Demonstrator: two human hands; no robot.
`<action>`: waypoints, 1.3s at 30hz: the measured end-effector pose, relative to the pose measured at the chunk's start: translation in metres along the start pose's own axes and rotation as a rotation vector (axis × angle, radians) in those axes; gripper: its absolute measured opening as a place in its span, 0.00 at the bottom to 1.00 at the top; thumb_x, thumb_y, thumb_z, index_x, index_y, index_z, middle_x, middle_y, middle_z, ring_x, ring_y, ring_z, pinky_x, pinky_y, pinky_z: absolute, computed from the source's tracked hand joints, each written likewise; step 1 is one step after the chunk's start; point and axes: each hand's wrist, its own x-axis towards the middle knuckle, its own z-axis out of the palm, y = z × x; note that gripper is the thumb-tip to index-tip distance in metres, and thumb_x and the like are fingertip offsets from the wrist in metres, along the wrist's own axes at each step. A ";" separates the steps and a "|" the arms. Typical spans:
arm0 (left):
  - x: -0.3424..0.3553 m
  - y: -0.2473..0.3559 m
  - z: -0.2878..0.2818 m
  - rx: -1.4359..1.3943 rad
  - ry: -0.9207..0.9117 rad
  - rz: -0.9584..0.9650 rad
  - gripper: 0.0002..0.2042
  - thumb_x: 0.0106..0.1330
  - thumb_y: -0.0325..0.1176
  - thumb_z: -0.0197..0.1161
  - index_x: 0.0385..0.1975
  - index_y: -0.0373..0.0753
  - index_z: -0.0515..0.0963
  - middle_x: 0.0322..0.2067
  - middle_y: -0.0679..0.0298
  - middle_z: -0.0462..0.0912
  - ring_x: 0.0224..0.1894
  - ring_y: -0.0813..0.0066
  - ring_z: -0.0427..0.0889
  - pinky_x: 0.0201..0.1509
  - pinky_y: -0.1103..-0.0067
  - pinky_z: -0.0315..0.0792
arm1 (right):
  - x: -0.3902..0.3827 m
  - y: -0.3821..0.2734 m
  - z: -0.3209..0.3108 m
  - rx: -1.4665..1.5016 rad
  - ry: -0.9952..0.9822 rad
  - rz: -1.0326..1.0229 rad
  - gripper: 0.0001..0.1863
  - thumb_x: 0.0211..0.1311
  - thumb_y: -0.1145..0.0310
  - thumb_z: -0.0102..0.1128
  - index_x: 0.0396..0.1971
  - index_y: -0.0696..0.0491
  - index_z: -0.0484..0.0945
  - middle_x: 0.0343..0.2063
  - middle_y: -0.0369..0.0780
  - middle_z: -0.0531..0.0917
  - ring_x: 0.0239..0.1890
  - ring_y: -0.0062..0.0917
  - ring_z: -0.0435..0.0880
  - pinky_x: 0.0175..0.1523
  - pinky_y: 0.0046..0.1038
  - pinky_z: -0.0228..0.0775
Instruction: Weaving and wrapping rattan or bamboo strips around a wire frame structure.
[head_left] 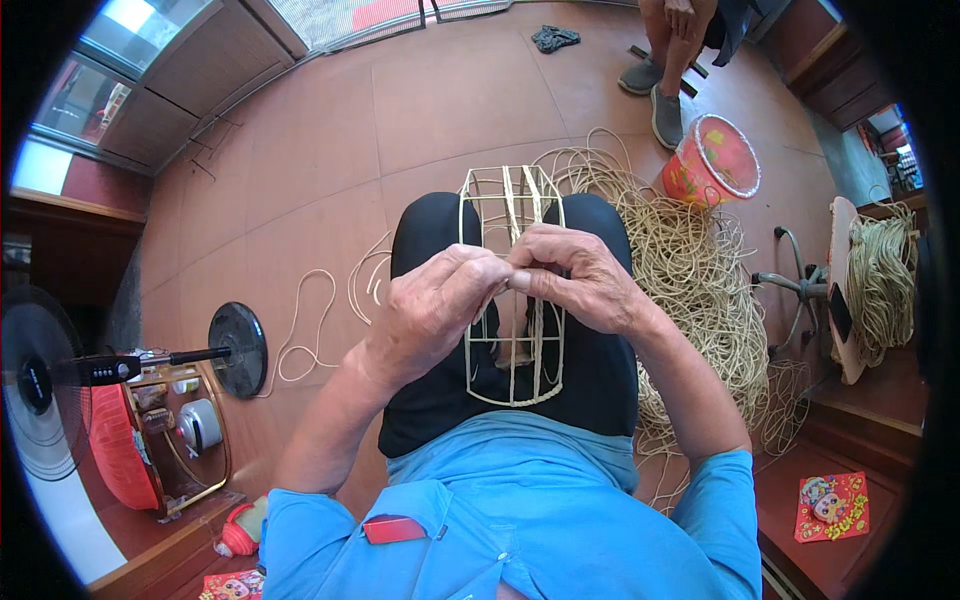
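Note:
On my lap lies an open cage-like frame (557, 345) of thin pale bars, with cream cord (509, 190) wound along its length. Both hands meet over the middle of it. My left hand (432, 300) is closed in a pinch, and the fingertips of my right hand (580, 275) press together against it. The cord runs in under my fingers; the exact spot they pinch is mostly hidden. A large heap of loose cream cord (690, 290) lies on the floor to my right.
A red patterned bucket (685, 175) stands behind the heap, near another person's shoes (665, 110). At right, a coil of cord (880, 280) hangs on a chair (845, 300). A standing fan (45, 375) with a round black base (238, 350) is at left. Dark cloth (555, 39) lies ahead.

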 end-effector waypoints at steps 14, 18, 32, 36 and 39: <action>-0.008 0.023 -0.003 -0.317 0.048 -0.540 0.06 0.79 0.32 0.72 0.45 0.36 0.87 0.32 0.61 0.91 0.34 0.76 0.90 0.38 0.78 0.81 | -0.007 0.001 0.026 -0.081 0.226 -0.124 0.07 0.71 0.70 0.77 0.45 0.52 0.93 0.34 0.35 0.86 0.34 0.22 0.85 0.40 0.27 0.78; -0.012 0.019 0.000 -0.565 0.071 -0.657 0.09 0.83 0.32 0.67 0.51 0.33 0.84 0.32 0.65 0.89 0.36 0.82 0.87 0.40 0.80 0.79 | -0.009 -0.003 0.030 -0.081 0.263 -0.069 0.06 0.70 0.71 0.78 0.43 0.54 0.93 0.35 0.36 0.87 0.34 0.21 0.84 0.40 0.27 0.77; -0.017 0.017 -0.002 0.306 0.094 -0.040 0.14 0.67 0.26 0.78 0.51 0.41 0.86 0.33 0.63 0.86 0.31 0.66 0.89 0.31 0.72 0.81 | -0.008 -0.020 0.020 -0.058 0.152 0.031 0.08 0.72 0.67 0.74 0.41 0.57 0.89 0.33 0.37 0.83 0.34 0.23 0.83 0.40 0.28 0.76; -0.021 0.025 -0.007 0.322 -0.021 -0.124 0.06 0.71 0.30 0.76 0.44 0.42 0.86 0.33 0.63 0.82 0.30 0.64 0.87 0.31 0.69 0.79 | -0.010 -0.017 0.030 -0.184 0.177 -0.111 0.05 0.71 0.70 0.74 0.42 0.55 0.90 0.36 0.39 0.87 0.36 0.29 0.89 0.43 0.31 0.82; -0.018 0.030 -0.011 0.145 -0.006 -0.241 0.05 0.72 0.30 0.74 0.42 0.40 0.86 0.35 0.62 0.81 0.32 0.62 0.87 0.34 0.66 0.80 | -0.013 -0.015 0.032 -0.293 0.166 -0.118 0.05 0.71 0.72 0.75 0.44 0.53 0.91 0.36 0.40 0.88 0.36 0.31 0.89 0.44 0.33 0.82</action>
